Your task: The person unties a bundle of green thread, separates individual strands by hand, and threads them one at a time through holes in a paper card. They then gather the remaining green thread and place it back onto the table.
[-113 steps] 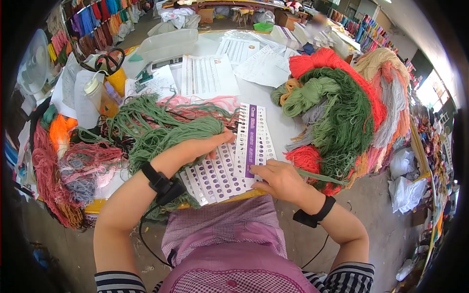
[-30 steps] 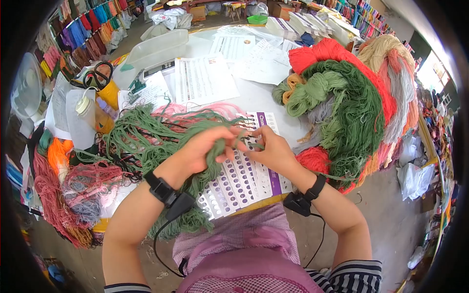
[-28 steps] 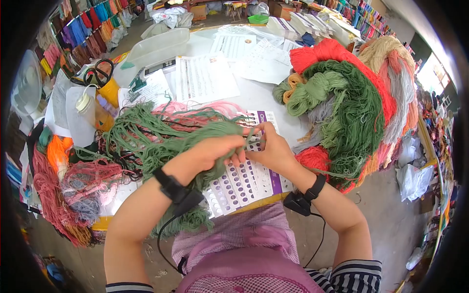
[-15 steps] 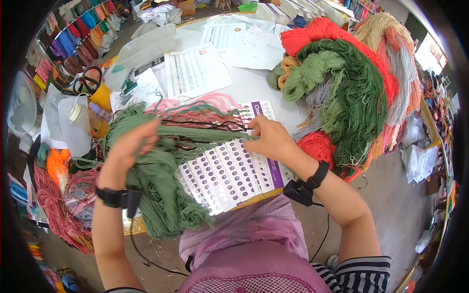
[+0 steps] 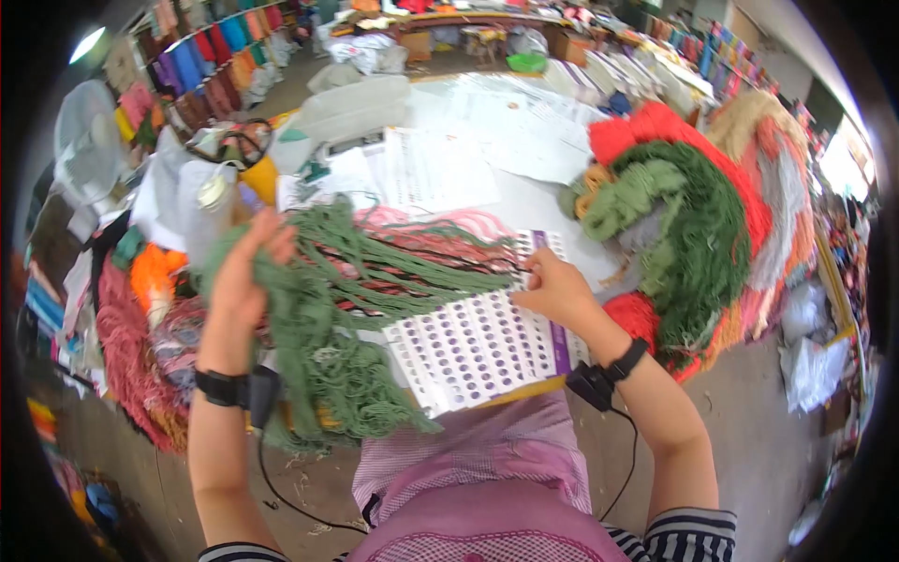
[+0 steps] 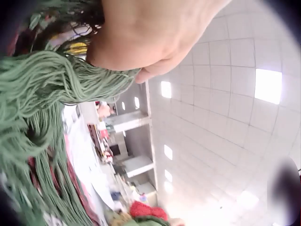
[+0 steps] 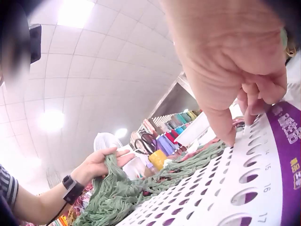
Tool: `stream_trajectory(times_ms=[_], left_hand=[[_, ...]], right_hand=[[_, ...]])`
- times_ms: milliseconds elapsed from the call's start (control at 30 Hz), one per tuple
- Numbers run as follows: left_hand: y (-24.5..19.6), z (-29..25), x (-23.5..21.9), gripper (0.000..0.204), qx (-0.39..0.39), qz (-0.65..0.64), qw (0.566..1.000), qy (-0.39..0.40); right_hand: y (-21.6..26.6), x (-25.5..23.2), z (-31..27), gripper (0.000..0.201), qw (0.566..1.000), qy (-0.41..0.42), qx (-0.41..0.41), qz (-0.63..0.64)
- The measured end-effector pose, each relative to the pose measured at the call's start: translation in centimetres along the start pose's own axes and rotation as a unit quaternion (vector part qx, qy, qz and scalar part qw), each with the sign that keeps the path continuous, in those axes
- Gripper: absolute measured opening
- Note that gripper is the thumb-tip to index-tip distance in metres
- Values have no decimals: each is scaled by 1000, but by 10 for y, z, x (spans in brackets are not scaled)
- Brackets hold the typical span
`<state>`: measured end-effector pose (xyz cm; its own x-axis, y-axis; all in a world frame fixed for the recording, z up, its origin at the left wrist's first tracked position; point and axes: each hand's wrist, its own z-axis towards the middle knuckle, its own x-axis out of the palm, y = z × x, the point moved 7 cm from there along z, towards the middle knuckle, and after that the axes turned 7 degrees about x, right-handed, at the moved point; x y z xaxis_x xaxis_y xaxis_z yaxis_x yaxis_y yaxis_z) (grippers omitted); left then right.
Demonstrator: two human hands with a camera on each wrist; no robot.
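A fanned stack of white, hole-punched thread cards (image 5: 459, 351) lies at the table's front; the top one has a purple strip (image 7: 287, 141) and numbered holes. My right hand (image 5: 559, 292) bears on it with curled fingers and thumb, beside the row of holes. Long green yarn strands (image 5: 426, 270) run left from there. Farther left, my left hand (image 5: 245, 276) holds up the green yarn bundle (image 6: 33, 89). In the right wrist view that hand's fingers (image 7: 123, 157) are extended, with yarn draped across the palm. Black and pink strands (image 5: 440, 225) lie behind the green ones.
A heap of red, green and grey yarn hanks (image 5: 688, 211) covers the table's right side. Tangled pink yarn (image 5: 131, 328) hangs over the left edge. Behind stand a pale bottle (image 5: 215, 197), a yellow cup (image 5: 262, 178) with scissors, and paper sheets (image 5: 440, 173).
The left hand has left the right hand's side and moved left with the green yarn, drawing its strands out straight. The right hand stays by the cards' holes. The head view has shifted.
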<state>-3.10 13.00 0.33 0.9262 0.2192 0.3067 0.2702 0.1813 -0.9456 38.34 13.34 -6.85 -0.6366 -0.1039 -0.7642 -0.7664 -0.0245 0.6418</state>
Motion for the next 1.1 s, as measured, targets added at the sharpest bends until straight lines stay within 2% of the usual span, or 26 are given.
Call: stream_trajectory(times_ms=[100,133,167,200,267,333,367,467,533,600,733,800,967,1033,1100], left_hand=[[-1,-50,72,62,-68,-156,978,124],[2,-63,92,69,-101,-203,959,171],[3,-74,104,69,-98,-203,959,173],[5,-87,121,70,-119,-198,952,200],[14,-105,147,71,-147,-192,942,234],[13,-115,167,71,-45,-43,949,308],[14,-116,169,60,-9,14,951,310],[14,-123,165,49,3,82,940,331],[22,-120,152,42,-18,53,951,303],[25,-119,148,38,-67,4,956,286],[21,-119,150,34,-82,9,959,270],[16,-124,155,32,-113,7,969,219],[21,-125,158,32,-109,-14,966,236],[28,-124,159,32,-109,-22,962,250],[26,-124,162,35,-69,8,958,277]], right_hand=[[36,-7,-11,45,999,-23,-20,30],[57,1,-19,37,984,21,-61,168],[78,4,-29,30,947,64,-94,301],[101,6,-42,26,921,107,-111,358],[125,17,-58,33,862,188,-113,457],[133,27,-64,27,824,241,-81,506],[132,26,-66,27,825,240,-81,506],[128,22,-69,18,801,214,-91,551],[123,20,-70,14,771,214,-101,592],[122,18,-73,14,767,217,-104,595],[122,17,-77,15,759,229,-104,601],[122,19,-78,13,762,225,-97,599],[131,15,-82,16,772,205,-92,594],[127,21,-77,19,793,197,-80,571],[125,23,-76,19,792,192,-88,573]])
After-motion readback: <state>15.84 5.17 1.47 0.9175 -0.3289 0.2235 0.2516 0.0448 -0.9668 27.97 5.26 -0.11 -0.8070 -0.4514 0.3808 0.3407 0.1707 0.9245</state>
